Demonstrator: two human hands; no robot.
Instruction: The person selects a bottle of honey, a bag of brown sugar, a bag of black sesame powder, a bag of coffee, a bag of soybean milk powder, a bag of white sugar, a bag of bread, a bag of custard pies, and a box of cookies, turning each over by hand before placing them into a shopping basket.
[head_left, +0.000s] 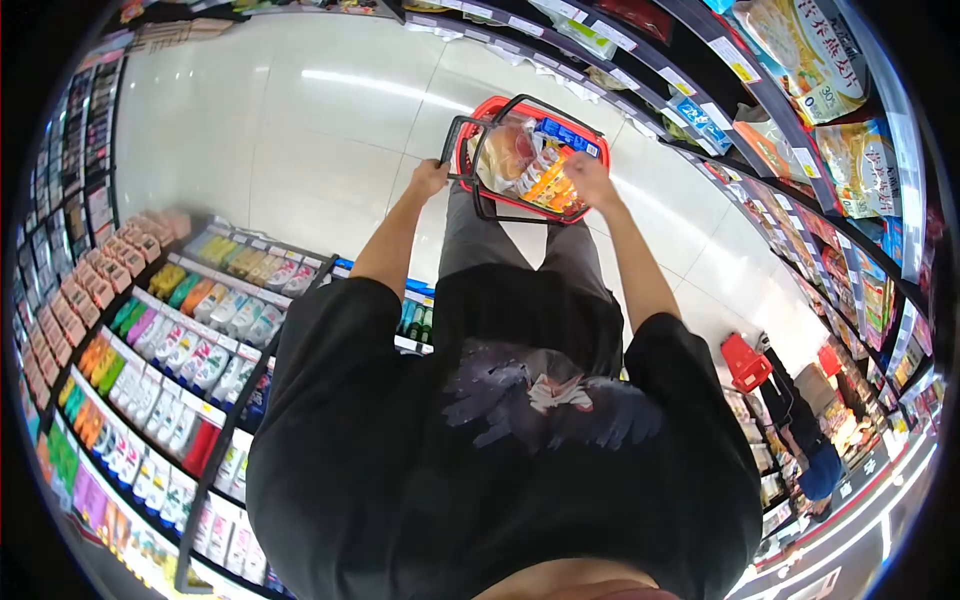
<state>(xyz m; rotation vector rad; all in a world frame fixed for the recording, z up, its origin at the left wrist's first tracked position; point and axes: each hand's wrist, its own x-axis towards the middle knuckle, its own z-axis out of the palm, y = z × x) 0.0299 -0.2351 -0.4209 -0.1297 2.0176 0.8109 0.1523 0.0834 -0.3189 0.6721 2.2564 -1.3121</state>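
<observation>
A red shopping basket with black handles hangs in front of my legs. My left hand is wrapped round one black handle at the basket's left side. Over the basket's right part is my right hand, its fingers curled in beside an orange-and-white snack package. Whether those fingers pinch the package or something else is hidden. Also in the basket are a clear bag with what looks like bread and a blue package along the far side.
Shelves of bagged food curve along the right. Tiered shelves of bottles stand at the lower left, with pink boxes beyond. Pale floor tiles lie ahead. Another person with a red basket is at the lower right.
</observation>
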